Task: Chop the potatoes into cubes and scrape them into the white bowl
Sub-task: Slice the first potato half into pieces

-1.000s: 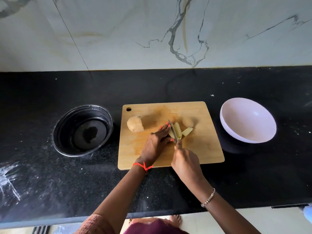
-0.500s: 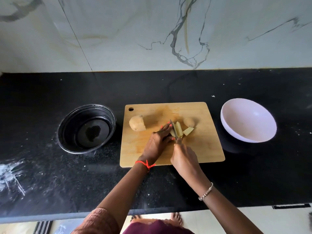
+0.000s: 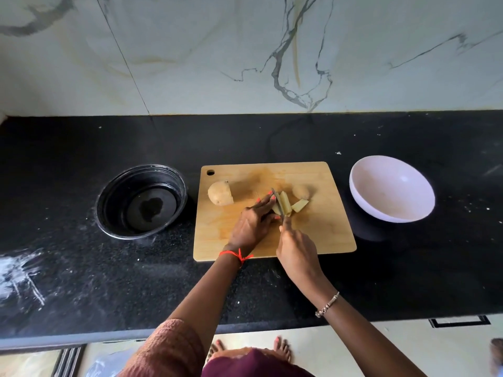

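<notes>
I see the left hand (image 3: 253, 224) press straight fingers (image 3: 264, 201), held together, against the potato strips (image 3: 285, 203) on the cutting board (image 3: 326, 229), while the right hand (image 3: 298, 253) grips the knife (image 3: 278, 204).

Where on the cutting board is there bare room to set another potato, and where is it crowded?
Free on the cutting board: the near-right corner, between the right hand and the white bowl side; the near-left corner, nearer than the potato half. Crowded: the middle, where the left hand, knife and potato strips meet.
</notes>
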